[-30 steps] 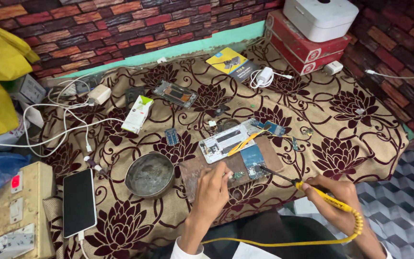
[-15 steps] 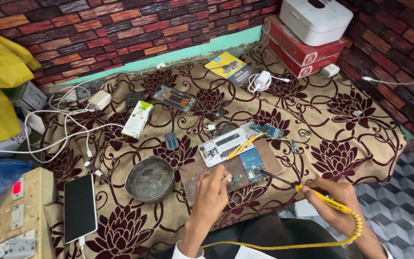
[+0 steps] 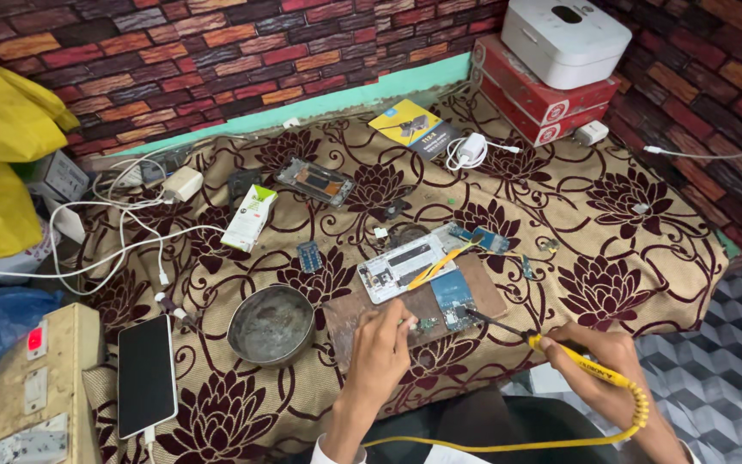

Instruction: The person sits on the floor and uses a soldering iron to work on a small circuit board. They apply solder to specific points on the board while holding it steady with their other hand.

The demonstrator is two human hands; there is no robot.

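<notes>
The right hand (image 3: 599, 361) is clenched round the yellow handle of a soldering iron (image 3: 560, 351), whose dark tip points left and slightly away, toward the small circuit board (image 3: 453, 301). The iron's long axis runs from near right to far left; its yellow cord curls back under the wrist. The left hand (image 3: 380, 348) has its fingers (image 3: 405, 322) pressed down at the board's near left edge, pinning it rather than gripping it. The board lies on a brown work mat (image 3: 487, 288) near the desk's near edge, just beside an opened white phone (image 3: 405, 266). It looks thin, stiff, light and fragile, best held by its bare edges. A metal bowl (image 3: 270, 325) sits to the left.
</notes>
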